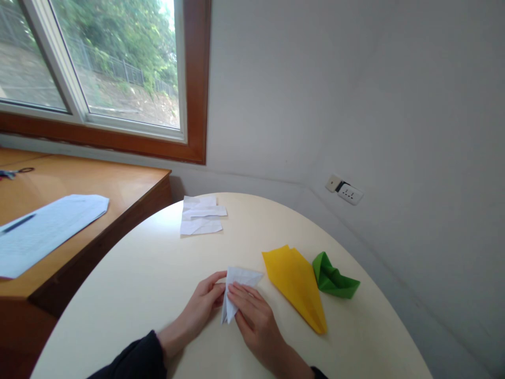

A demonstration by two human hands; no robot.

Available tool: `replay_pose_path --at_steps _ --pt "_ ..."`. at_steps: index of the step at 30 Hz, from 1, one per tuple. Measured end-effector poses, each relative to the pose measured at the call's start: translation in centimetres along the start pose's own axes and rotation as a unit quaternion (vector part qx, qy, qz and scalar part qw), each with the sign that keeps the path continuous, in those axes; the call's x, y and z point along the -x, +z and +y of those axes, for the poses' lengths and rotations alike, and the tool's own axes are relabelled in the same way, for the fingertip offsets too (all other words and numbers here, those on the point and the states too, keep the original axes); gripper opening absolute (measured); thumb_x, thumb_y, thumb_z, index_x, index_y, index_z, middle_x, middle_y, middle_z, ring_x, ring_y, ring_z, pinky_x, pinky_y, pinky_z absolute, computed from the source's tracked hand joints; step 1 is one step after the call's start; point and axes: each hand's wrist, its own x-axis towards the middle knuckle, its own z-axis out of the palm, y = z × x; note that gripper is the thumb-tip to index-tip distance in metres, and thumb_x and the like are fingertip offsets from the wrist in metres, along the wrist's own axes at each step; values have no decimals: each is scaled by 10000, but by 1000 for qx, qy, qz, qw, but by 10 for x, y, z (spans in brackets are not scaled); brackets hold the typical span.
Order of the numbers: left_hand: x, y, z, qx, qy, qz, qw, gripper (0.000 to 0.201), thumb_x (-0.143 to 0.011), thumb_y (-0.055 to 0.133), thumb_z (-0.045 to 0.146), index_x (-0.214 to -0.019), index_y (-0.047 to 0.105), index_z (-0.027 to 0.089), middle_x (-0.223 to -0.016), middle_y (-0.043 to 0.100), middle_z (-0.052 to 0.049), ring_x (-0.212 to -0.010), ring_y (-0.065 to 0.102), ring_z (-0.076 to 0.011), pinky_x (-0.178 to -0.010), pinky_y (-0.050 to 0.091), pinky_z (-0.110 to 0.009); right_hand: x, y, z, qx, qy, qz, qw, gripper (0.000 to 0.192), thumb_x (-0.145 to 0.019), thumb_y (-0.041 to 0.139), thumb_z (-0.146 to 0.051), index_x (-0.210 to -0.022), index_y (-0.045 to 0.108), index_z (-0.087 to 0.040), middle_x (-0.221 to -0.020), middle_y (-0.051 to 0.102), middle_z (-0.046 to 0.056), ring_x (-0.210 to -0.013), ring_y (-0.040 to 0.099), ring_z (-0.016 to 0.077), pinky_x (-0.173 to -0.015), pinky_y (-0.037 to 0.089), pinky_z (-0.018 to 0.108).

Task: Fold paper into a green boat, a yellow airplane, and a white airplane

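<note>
We seem to be in an office or study — papers (59, 226) and pen (18, 223) on a wooden tabletop (94, 176), wall socket (350, 193).

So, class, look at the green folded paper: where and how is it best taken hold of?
Probably by its pointed right end, in a light pinch from the right. That end of the green folded paper juts away from the yellow folded paper, which crowds its left side. The right hand suits this side, though it is on the folded white paper.
</note>
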Motion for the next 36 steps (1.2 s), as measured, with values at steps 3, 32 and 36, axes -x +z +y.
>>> replay_pose_path --at_steps 3,32,36 --pt "-1 -1 -1 17 -1 12 1000 532 -603 739 449 -1018 641 130 -750 687 -63 -680 600 -149 -630 437 -232 2 2 0 4 0 -12 1000 503 -782 440 -8 -1244 508 -196 -1137 652 68 -1113 571 173 -947 484 360" --pt "-2 -5 1 -56 25 -69 996 671 -613 749 395 -1189 545 116 -970 689 -118 -886 612 -230 -788 430 -318 10 10 5 106 132 8 986 453 -736 542 -98 -1166 562 -240 -1252 542 104 -1162 499 251 -950 344 423" --pt "-3 -5 1 -78 29 -56 995 674 -625 730 402 -1202 548 106 -1002 676 -124 -873 603 -223 -776 430 -310 10 11 5 109 132 1 985 433 -745 557 -111 -1154 575 -254 -1269 524 99 -1167 488 261 -949 339 432"
